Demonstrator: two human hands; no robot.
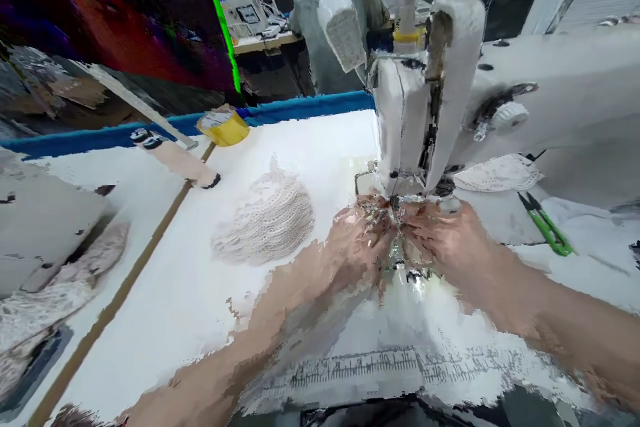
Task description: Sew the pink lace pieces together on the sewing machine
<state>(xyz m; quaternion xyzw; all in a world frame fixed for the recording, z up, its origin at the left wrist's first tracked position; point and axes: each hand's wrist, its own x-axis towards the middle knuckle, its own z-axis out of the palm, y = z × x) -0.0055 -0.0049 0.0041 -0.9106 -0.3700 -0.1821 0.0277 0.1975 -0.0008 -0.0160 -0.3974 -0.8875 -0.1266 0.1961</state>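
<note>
Both hands meet under the needle of a white sewing machine (pixel 405 120). My left hand (pixel 363 230) is just left of the presser foot (pixel 395 201), fingers bent towards it. From the other side my right hand (pixel 445 230) reaches in, close to the foot. The fingers of both are badly smeared, so whether they grip anything is unclear. Something pale and shiny (pixel 399 257) shows between the hands, too blurred to name. A round heap of white lace-like pieces (pixel 273 217) lies on the white table (pixel 180 293) left of my left hand.
Right of the needle lie green-handled thread snips (pixel 547 227) and a white lace piece (pixel 500 172). A printed ruler (pixel 360 365) runs along the front edge. A yellow roll (pixel 225 127) stands at the back left; more lace (pixel 60 293) lies far left. Beyond, a person (pixel 325 33) is near other machines.
</note>
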